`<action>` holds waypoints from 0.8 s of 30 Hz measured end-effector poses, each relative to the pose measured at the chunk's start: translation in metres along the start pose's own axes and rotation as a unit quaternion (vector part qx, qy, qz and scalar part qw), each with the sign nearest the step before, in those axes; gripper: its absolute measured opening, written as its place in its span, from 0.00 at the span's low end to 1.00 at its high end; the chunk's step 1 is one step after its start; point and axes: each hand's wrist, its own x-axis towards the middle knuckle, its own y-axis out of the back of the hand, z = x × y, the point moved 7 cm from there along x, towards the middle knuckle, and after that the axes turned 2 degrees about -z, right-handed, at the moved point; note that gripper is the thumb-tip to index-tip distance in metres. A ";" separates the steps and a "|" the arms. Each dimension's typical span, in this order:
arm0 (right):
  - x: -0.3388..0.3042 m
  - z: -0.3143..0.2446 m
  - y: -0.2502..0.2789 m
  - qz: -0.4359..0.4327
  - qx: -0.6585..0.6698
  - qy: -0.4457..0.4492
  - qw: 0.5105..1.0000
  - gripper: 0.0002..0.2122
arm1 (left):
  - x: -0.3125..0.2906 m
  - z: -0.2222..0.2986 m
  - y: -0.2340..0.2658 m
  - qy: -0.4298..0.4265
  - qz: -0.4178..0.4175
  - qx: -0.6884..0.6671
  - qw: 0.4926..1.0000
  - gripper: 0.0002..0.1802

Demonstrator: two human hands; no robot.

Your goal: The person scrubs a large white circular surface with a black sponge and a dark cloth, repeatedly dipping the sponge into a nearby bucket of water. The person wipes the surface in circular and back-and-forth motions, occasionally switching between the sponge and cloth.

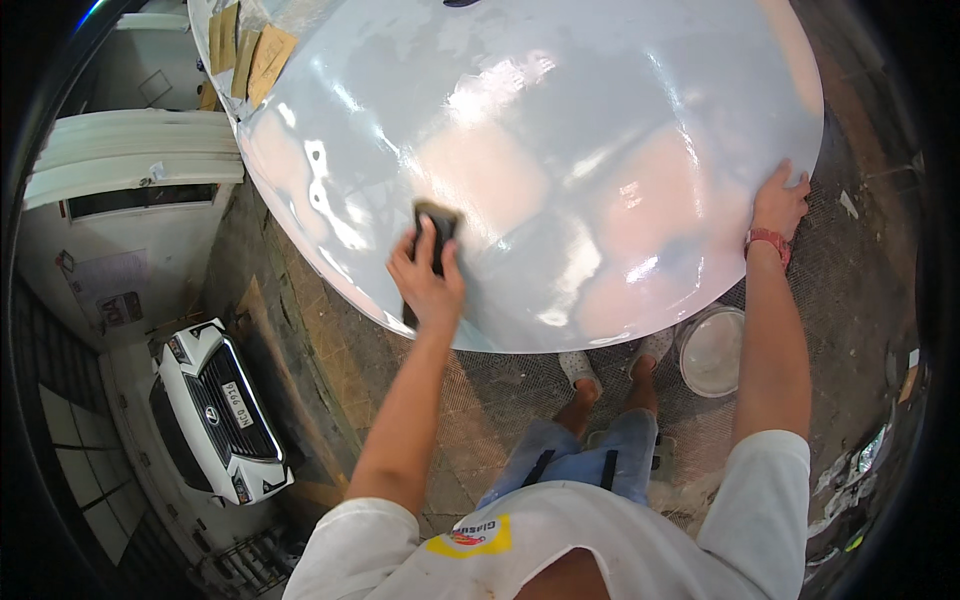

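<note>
At the near side of a broad, glossy panel, the left hand grips a dark block while the right hand rests on the edge.

The left forearm slants up and to the right from the lower edge, its hand closed around the block: thumb along the right side, forefinger over the top, the other fingers bent at the left. The block, slightly blurred, lies on the panel's grey surface beside a peach patch, left of centre. Well apart, the right arm reaches almost straight ahead, a red band around its wrist; that hand lies at the panel's right rim, fingers loosely spread. A round pale tub stands on the floor below.
</note>
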 end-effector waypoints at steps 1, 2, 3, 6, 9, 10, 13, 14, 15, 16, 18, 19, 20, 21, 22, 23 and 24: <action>-0.001 0.002 -0.002 0.001 -0.001 0.008 1.000 0.39 | 0.032 -0.004 -0.003 -0.003 0.026 0.011 1.000 0.31; 0.003 0.004 -0.001 0.004 -0.003 0.015 1.000 0.39 | 0.067 -0.002 -0.009 0.039 0.009 0.002 0.999 0.30; 0.001 -0.001 -0.004 0.000 0.003 0.024 1.000 0.39 | 0.099 -0.011 -0.010 0.036 0.022 0.003 0.999 0.29; -0.004 -0.003 -0.002 -0.001 0.022 0.018 1.000 0.39 | 0.138 -0.007 -0.021 0.063 0.024 0.002 0.998 0.30; -0.002 -0.003 0.002 0.000 0.017 0.003 1.000 0.39 | 0.062 0.030 -0.025 -0.038 -0.004 -0.030 0.999 0.30; -0.004 -0.001 0.003 -0.001 0.014 0.000 1.000 0.39 | 0.020 0.041 -0.021 -0.066 -0.022 -0.040 0.997 0.30; -0.002 -0.009 0.007 -0.004 0.015 -0.002 1.000 0.39 | -0.018 0.054 -0.014 -0.092 -0.033 -0.051 0.994 0.28; -0.003 -0.009 0.007 -0.009 0.014 -0.005 1.000 0.39 | 0.004 0.054 -0.014 -0.107 -0.036 -0.037 0.993 0.28; -0.006 -0.004 0.007 -0.013 0.008 -0.010 1.000 0.39 | 0.026 0.054 -0.017 -0.121 -0.044 -0.024 0.991 0.28; -0.007 -0.003 0.007 -0.008 0.012 -0.004 1.000 0.39 | 0.064 0.059 -0.019 -0.122 -0.023 -0.026 0.992 0.28; -0.010 -0.008 0.004 -0.003 0.022 0.011 1.000 0.39 | 0.135 0.065 -0.029 -0.081 -0.013 -0.040 0.996 0.27; -0.010 -0.010 0.003 -0.004 0.021 0.013 1.000 0.39 | 0.155 0.070 -0.032 -0.068 -0.013 -0.023 0.997 0.27; -0.010 -0.010 0.003 -0.005 0.020 0.012 1.000 0.39 | 0.149 0.071 -0.033 -0.069 -0.007 -0.027 0.997 0.28; -0.011 -0.012 0.003 -0.006 0.021 0.011 1.000 0.39 | 0.142 0.072 -0.034 -0.072 0.000 -0.030 0.997 0.28; -0.012 -0.013 0.004 -0.005 0.013 0.005 1.000 0.39 | 0.132 0.074 -0.034 -0.074 0.008 -0.032 0.997 0.29; -0.009 -0.011 0.007 -0.001 0.004 -0.002 1.000 0.39 | 0.101 0.083 -0.033 -0.087 -0.014 -0.055 0.995 0.31; -0.007 -0.009 0.010 0.003 -0.005 -0.010 1.000 0.39 | 0.065 0.086 -0.032 -0.102 -0.049 -0.058 0.992 0.32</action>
